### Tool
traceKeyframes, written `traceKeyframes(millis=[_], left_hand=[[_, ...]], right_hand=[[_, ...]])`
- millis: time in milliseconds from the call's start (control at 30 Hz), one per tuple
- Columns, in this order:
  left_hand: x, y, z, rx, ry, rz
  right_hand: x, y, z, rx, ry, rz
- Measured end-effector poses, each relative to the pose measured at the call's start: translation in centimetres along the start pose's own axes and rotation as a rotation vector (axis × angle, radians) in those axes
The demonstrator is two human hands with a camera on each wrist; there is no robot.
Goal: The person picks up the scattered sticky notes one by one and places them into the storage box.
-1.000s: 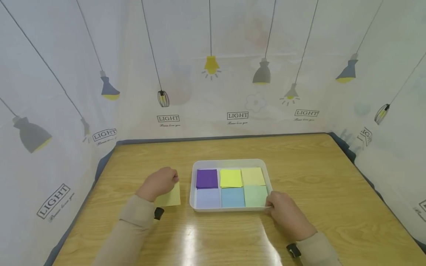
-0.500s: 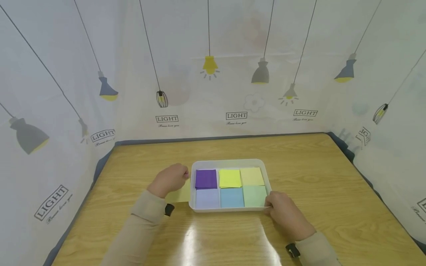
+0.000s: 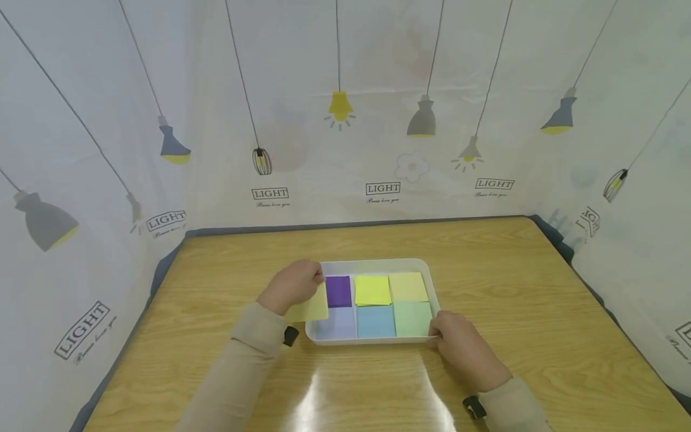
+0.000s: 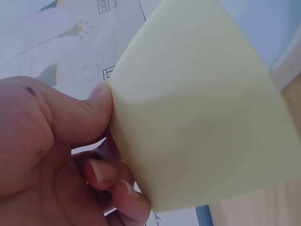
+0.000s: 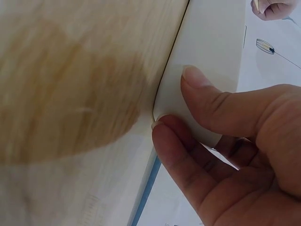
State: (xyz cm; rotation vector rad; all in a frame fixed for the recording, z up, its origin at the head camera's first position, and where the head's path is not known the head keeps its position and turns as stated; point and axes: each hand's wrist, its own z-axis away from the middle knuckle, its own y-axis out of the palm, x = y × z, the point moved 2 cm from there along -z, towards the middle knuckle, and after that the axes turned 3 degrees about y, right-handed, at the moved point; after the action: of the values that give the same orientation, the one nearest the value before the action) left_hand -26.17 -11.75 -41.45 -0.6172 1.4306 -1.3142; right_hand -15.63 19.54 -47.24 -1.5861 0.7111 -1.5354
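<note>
My left hand (image 3: pixel 294 285) pinches a pale yellow square paper note (image 4: pixel 202 108) by one edge between thumb and fingers. In the head view the note overlaps the left end of a white tray (image 3: pixel 372 341), close to the purple notes (image 3: pixel 339 292). My right hand (image 3: pixel 466 348) grips the tray's near right corner, with the thumb on the outer wall and the fingertips low at the corner. Inside the tray lie bright yellow notes (image 3: pixel 372 290), cream notes (image 3: pixel 408 287), lavender notes (image 3: pixel 337 324), blue notes (image 3: pixel 376 321) and green notes (image 3: pixel 413 318), in two rows.
The tray stands on a wooden table (image 3: pixel 496 264) whose far edge meets a white curtain (image 3: pixel 324 198) printed with hanging lamps. This curtain also runs along the left and right sides. A dark band (image 3: pixel 290 338) shows at the left wrist.
My left hand has carried the pale yellow note rightward, from the bare table beside the tray to over its left end. The right hand keeps its hold on the corner.
</note>
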Motion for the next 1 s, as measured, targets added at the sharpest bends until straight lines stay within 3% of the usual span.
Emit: traceKeyframes(millis=[333, 633, 833, 1000], left_hand=[[-1.8, 0.3, -1.3, 0.002, -0.002, 0.019], [-3.6, 0.8, -2.3, 0.018, 0.018, -0.020], [-4.9, 1.0, -3.3, -0.007, 0.047, -0.002], [-5.8, 1.4, -4.0, 0.013, 0.045, 0.022]], right_hand=[[-0.1, 0.0, 0.1, 0.003, 0.001, -0.007], [0.0, 0.1, 0.1, 0.008, 0.018, -0.027], [0.0, 0.0, 0.1, 0.002, 0.012, -0.022], [-0.1, 0.0, 0.0, -0.001, 0.006, -0.012]])
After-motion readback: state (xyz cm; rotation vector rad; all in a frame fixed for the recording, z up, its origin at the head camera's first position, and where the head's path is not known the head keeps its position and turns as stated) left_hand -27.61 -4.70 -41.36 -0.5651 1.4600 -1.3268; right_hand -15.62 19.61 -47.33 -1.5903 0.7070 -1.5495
